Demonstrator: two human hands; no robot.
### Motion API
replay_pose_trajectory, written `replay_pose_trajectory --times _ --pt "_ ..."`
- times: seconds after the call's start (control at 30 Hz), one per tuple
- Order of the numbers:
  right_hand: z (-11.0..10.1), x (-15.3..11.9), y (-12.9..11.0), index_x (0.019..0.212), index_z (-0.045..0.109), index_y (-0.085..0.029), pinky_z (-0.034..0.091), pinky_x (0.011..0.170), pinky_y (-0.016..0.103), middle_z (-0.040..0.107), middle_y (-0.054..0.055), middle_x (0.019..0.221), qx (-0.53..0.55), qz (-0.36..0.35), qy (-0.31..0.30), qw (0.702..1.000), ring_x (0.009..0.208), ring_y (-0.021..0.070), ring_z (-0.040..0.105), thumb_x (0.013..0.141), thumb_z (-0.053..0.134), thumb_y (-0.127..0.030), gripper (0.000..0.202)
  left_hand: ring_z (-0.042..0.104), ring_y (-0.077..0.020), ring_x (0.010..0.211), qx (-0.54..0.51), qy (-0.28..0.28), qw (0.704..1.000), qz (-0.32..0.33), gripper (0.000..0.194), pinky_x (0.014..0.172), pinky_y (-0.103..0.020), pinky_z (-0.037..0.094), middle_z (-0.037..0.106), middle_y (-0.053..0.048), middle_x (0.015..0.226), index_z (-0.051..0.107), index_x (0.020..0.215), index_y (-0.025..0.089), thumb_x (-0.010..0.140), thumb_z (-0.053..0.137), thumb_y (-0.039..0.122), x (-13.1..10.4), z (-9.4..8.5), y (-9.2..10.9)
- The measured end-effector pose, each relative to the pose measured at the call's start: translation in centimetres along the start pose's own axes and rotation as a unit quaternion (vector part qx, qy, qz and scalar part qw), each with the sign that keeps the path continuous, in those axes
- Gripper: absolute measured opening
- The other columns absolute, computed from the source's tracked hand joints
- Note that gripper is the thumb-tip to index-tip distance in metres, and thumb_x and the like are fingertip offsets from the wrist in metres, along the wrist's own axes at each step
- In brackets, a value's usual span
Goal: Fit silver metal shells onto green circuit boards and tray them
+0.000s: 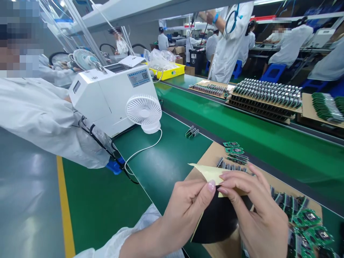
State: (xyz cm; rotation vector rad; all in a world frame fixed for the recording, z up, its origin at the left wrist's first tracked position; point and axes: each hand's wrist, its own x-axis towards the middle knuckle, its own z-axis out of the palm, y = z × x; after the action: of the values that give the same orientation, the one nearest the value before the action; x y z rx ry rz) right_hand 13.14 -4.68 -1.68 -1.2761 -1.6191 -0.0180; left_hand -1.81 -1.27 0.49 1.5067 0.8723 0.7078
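Observation:
My left hand (188, 204) is closed, thumb and fingers pinching the edge of a black sheet (219, 218) with pale yellow backing paper (208, 172). Close beside it, my right hand (252, 200) pinches the yellow paper near the same edge. The paper's pointed corner sticks up and to the left. Below both hands hangs the black sheet, partly hidden by my right fingers. Behind and to the right of my hands, small green circuit boards (307, 217) lie on brown cardboard (199, 166).
A small white fan (144, 111) stands by a white machine (107, 96) on the green table (150, 154). Stacked boards (268, 93) sit beyond the green conveyor (193, 107). A yellow tray (172, 72) holds plastic bags. A person in white (48, 118) is at the left.

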Motion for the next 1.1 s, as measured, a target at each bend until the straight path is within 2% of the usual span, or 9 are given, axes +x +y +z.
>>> replay_pose_trajectory --times 0.2,0.4,0.57,0.63,0.7,0.77,0.87,0.97,1.1 --pt "-0.1 0.1 -0.1 0.095 0.061 -0.017 0.035 0.113 0.039 0.069 0.002 0.087 -0.028 -0.008 0.010 1.000 0.083 0.0121 0.065 0.091 0.058 -0.010 0.009 0.024 -0.0068 0.060 0.008 0.021 1.000 -0.008 0.044 0.058 -0.023 0.024 0.028 0.004 0.063 0.033 0.060 0.018 0.096 0.038 0.044 0.3 0.1 -0.1" --pt "-0.2 0.3 0.0 0.092 0.064 -0.018 0.033 0.112 0.049 0.069 0.002 0.087 -0.022 -0.048 -0.013 0.999 0.083 0.0144 0.065 0.089 0.061 -0.005 0.013 0.023 -0.0064 0.057 0.056 0.046 0.997 0.001 0.045 0.054 -0.023 0.023 0.027 0.005 0.060 0.031 0.059 0.018 0.097 0.035 0.042 0.2 0.0 0.0" --pt "-0.7 0.2 0.3 0.088 0.059 -0.020 0.033 0.108 0.045 0.064 0.003 0.087 -0.019 -0.052 -0.066 0.996 0.085 0.0158 0.062 0.092 0.058 -0.012 0.008 0.025 -0.0051 0.054 0.158 0.031 0.984 0.083 0.042 0.056 -0.022 0.023 0.028 0.006 0.057 0.033 0.060 0.018 0.099 0.033 0.035 0.4 -0.3 -0.1" --pt "-0.9 0.0 0.3 0.089 0.058 -0.022 0.036 0.101 0.039 0.062 0.002 0.091 -0.011 -0.028 -0.092 0.995 0.089 0.0170 0.059 0.093 0.057 -0.019 0.005 0.026 -0.0048 0.053 0.205 0.020 0.971 0.124 0.040 0.056 -0.022 0.023 0.029 0.007 0.056 0.036 0.061 0.018 0.099 0.033 0.033 0.6 -0.4 -0.3" --pt "-1.1 -0.2 0.3 0.089 0.058 -0.024 0.038 0.089 0.034 0.061 0.002 0.094 0.005 0.025 -0.100 0.995 0.093 0.0181 0.057 0.094 0.057 -0.026 0.005 0.026 -0.0049 0.052 0.226 0.019 0.964 0.139 0.041 0.056 -0.022 0.022 0.027 0.007 0.055 0.035 0.060 0.018 0.098 0.034 0.033 0.8 -0.6 -0.5" --pt "-1.3 -0.2 0.3 0.085 0.059 -0.025 0.039 0.082 0.031 0.061 0.001 0.094 0.021 0.096 -0.082 0.992 0.096 0.0190 0.056 0.093 0.058 -0.031 0.010 0.023 -0.0052 0.052 0.209 0.030 0.972 0.100 0.045 0.054 -0.022 0.020 0.024 0.007 0.054 0.030 0.058 0.018 0.098 0.034 0.038 1.0 -1.0 -0.5" --pt "-1.7 0.0 0.5 0.081 0.059 -0.024 0.040 0.081 0.029 0.062 0.000 0.092 0.037 0.162 -0.023 0.986 0.095 0.0183 0.059 0.092 0.061 -0.033 0.014 0.019 -0.0059 0.053 0.153 0.045 0.987 -0.010 0.049 0.051 -0.022 0.017 0.020 0.006 0.057 0.023 0.058 0.019 0.096 0.033 0.049 1.4 -2.0 -0.4" --pt "-1.7 0.3 0.7 0.082 0.062 -0.025 0.041 0.079 0.026 0.063 -0.002 0.092 0.025 0.152 0.005 0.988 0.092 0.0154 0.061 0.090 0.063 -0.031 0.011 0.020 -0.0062 0.054 0.121 0.026 0.990 -0.066 0.051 0.051 -0.022 0.017 0.020 0.006 0.059 0.026 0.058 0.019 0.093 0.033 0.056 1.6 -3.0 -0.3" --pt "-0.9 0.1 0.4 0.096 0.066 -0.027 0.040 0.081 0.027 0.062 -0.001 0.098 -0.014 0.078 -0.039 0.996 0.094 0.0154 0.059 0.091 0.063 -0.032 0.007 0.018 -0.0060 0.055 0.142 0.026 0.989 -0.038 0.051 0.051 -0.023 0.016 0.019 0.006 0.058 0.026 0.057 0.018 0.095 0.034 0.052 1.4 -3.0 -0.3"
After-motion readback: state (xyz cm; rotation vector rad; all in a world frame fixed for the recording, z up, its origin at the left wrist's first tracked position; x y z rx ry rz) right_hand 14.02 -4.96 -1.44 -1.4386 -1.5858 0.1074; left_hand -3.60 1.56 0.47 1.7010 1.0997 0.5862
